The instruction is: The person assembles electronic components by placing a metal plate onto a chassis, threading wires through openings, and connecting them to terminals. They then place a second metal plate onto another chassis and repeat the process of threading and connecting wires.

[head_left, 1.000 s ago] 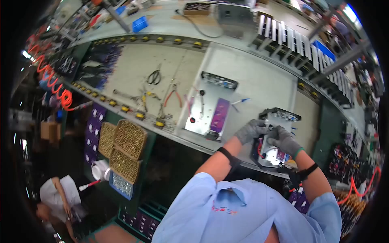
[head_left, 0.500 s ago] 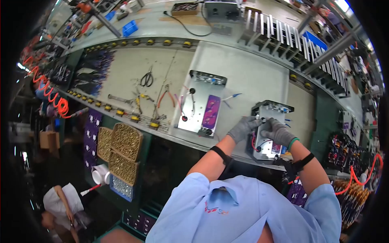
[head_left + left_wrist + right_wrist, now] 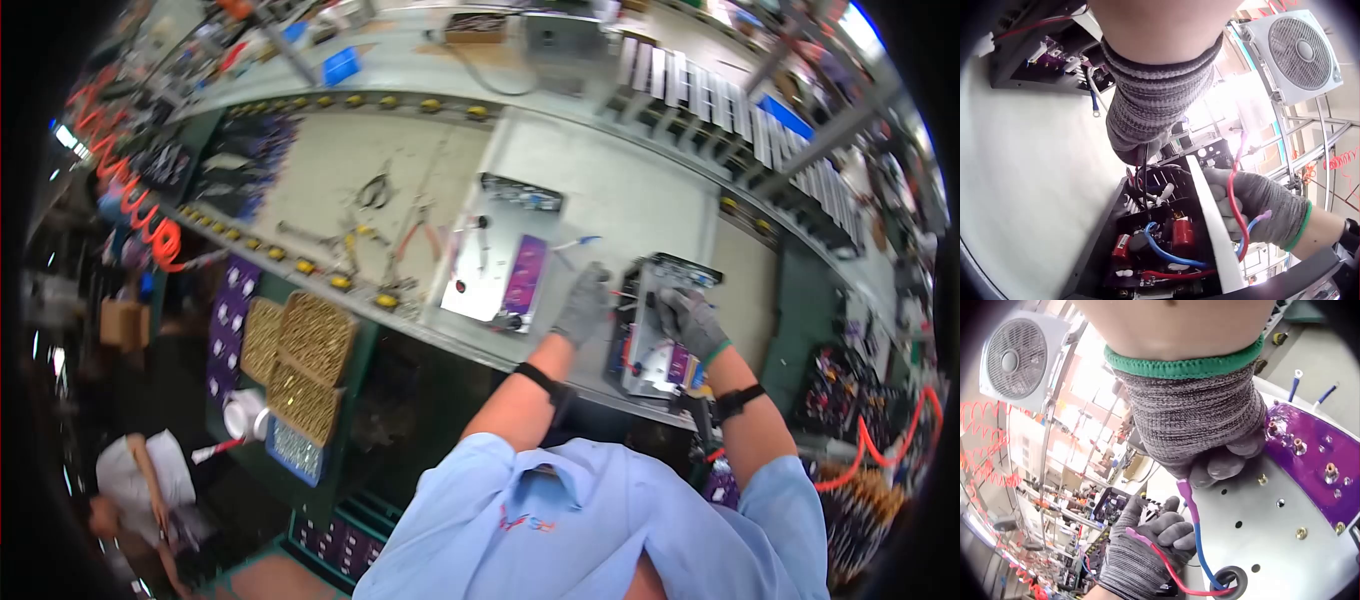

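Observation:
A metal electronics unit (image 3: pixel 652 345) stands tipped on its edge at the bench's near side. Its open side shows red capacitors (image 3: pixel 1182 232) and blue and red wires. My gloved left hand (image 3: pixel 584 302) is at the unit's left and pinches a thin black wire (image 3: pixel 1145 178) that runs down into it. A red wire with a pink sleeve (image 3: pixel 1139 538) lies across that hand's fingers. My gloved right hand (image 3: pixel 688 318) rests on the unit's silver panel (image 3: pixel 1272 531), beside its purple board (image 3: pixel 1313 465), and grips a blue wire by its purple sleeve (image 3: pixel 1186 489). That wire runs into a grommet hole (image 3: pixel 1230 579).
A second unit (image 3: pixel 500 268) with a purple board lies flat to the left. Pliers and cutters (image 3: pixel 400 235) are scattered further left. Trays of gold parts (image 3: pixel 305 360) sit below the bench edge. A rack of white panels (image 3: pixel 720 95) lines the back, and a fan (image 3: pixel 1300 47) stands behind.
My hands have parted on the unit: the left has moved to its left side and the right stays on the panel. The unit now stands more on edge.

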The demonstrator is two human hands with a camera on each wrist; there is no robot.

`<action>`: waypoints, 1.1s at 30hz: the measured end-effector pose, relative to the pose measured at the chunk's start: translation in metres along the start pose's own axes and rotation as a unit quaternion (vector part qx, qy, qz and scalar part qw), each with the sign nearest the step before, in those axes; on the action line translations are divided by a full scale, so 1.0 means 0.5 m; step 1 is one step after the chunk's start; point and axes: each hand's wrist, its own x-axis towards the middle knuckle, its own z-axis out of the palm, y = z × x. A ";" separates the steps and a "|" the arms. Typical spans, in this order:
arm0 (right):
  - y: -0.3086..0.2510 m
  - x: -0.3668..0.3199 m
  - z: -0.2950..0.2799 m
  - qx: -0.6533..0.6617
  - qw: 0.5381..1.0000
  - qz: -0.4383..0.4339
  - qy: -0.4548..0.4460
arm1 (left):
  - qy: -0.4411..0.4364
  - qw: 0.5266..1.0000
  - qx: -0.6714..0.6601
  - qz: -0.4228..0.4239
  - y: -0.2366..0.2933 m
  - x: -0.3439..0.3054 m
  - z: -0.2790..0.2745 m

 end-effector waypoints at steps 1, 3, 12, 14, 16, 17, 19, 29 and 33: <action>-0.010 -0.023 -0.001 0.060 0.998 -0.029 0.007 | -0.003 0.999 0.020 0.031 -0.012 0.012 -0.008; 0.001 -0.028 -0.023 0.233 0.972 0.023 0.022 | -0.028 0.999 0.039 -0.016 -0.004 0.020 -0.021; -0.055 -0.065 -0.016 -0.004 0.992 -0.124 0.008 | -0.110 0.961 0.250 0.042 0.028 -0.036 0.000; -0.020 -0.059 -0.022 0.009 0.995 -0.097 -0.007 | -0.109 0.957 0.266 0.041 0.033 -0.036 0.008; 0.013 -0.058 -0.025 0.018 0.997 -0.071 -0.023 | -0.106 0.932 0.338 0.077 0.035 -0.033 0.013; 0.024 -0.059 -0.025 -0.033 0.997 -0.064 -0.024 | -0.108 0.932 0.337 0.078 0.036 -0.031 0.021; 0.044 -0.060 -0.022 -0.134 0.989 -0.049 -0.027 | -0.053 0.913 0.401 0.056 0.038 -0.025 0.037; 0.071 -0.036 -0.014 -0.165 0.981 -0.093 -0.051 | -0.253 0.868 0.413 0.110 0.043 -0.007 0.005; 0.084 -0.039 -0.025 -0.147 0.987 -0.055 -0.042 | -0.228 0.913 0.338 0.006 0.026 0.004 -0.008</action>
